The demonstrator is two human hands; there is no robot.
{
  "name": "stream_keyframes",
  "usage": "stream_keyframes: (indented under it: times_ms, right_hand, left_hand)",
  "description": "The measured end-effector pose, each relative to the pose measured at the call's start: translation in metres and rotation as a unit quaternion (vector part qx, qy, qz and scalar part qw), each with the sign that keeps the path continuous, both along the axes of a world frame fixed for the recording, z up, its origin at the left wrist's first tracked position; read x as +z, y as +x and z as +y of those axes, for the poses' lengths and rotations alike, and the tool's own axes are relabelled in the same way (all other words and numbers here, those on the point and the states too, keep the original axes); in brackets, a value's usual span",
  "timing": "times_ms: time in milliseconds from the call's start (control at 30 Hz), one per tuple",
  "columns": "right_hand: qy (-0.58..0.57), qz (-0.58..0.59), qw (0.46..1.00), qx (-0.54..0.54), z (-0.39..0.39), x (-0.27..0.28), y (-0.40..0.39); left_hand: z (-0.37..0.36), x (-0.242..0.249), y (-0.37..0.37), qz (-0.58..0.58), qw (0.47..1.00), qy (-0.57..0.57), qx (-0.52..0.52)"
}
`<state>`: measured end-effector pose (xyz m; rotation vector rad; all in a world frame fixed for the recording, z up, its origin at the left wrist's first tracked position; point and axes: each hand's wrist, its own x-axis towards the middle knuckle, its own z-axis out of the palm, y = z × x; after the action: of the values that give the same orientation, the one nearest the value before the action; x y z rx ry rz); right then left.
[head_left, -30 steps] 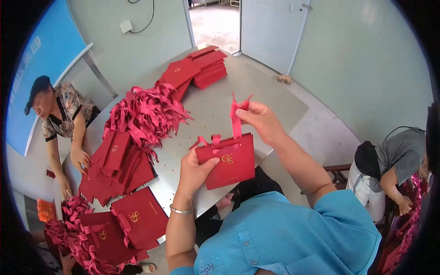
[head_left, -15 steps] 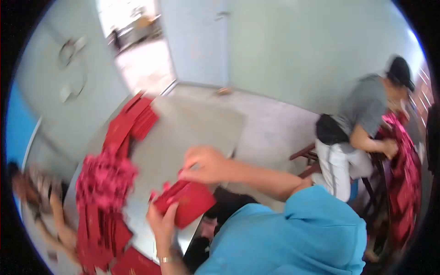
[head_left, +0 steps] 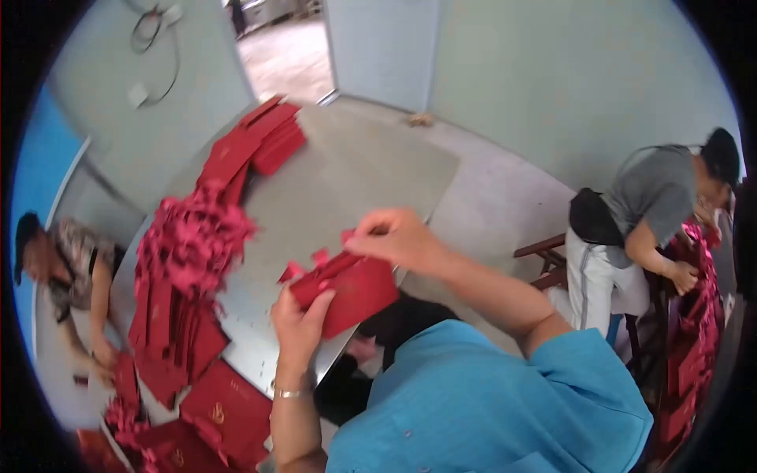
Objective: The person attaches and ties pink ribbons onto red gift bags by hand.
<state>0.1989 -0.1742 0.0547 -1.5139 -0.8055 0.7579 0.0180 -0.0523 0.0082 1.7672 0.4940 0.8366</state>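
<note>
A red paper bag (head_left: 359, 296) with pink ribbon (head_left: 293, 270) along its upper edge is held above the table's near side. My left hand (head_left: 300, 323) grips its left end, the thumb on the front face. At the bag's upper right corner my right hand (head_left: 394, 240) is closed, its fingers pinching the ribbon there. Left of my hands lies a heap of pink ribbons (head_left: 193, 244) on red bags. Below the heap stands a row of folded red bags (head_left: 169, 335).
More red bags (head_left: 276, 138) are stacked at the table's (head_left: 378, 158) far left. Flat red bags (head_left: 229, 406) lie at the near left. One co-worker (head_left: 79, 276) is at the left edge, another (head_left: 654, 205) at the right beside hanging red bags (head_left: 694, 339).
The view has shifted, showing more of the near left. My right hand still pinches at the bag's upper right, and my left hand keeps its grip. The left co-worker's hands are now at a red bag.
</note>
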Motion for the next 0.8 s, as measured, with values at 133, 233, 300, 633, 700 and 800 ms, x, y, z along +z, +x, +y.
stream_keyframes:
  times_ms: [133, 233, 300, 633, 700, 800]
  right_hand:
    - [0.048, -0.073, 0.995, -0.05, 0.006, -0.022, 0.0]
    - [0.122, -0.206, 0.968, -0.072, -0.001, -0.025, -0.003]
    - [0.128, -0.261, 0.954, -0.068, -0.006, -0.03, -0.014]
    - [0.181, -0.473, 0.856, -0.103, -0.006, -0.035, -0.011]
    - [0.212, -0.481, 0.847, -0.073, -0.004, -0.042, 0.0]
    - [0.234, -0.446, 0.862, -0.06, -0.001, -0.042, 0.008]
  left_hand:
    - [0.014, -0.012, -0.001, -0.035, 0.991, -0.122, -0.041]
    - [0.02, -0.007, 0.002, -0.074, 0.975, -0.203, -0.056]
    - [0.022, -0.01, -0.001, -0.071, 0.973, -0.211, -0.053]
    - [0.012, -0.003, 0.003, -0.058, 0.967, -0.229, -0.09]
    - [0.01, 0.002, 0.0, -0.037, 0.973, -0.218, -0.069]
    - [0.006, 0.013, -0.006, 0.004, 0.981, -0.184, -0.063]
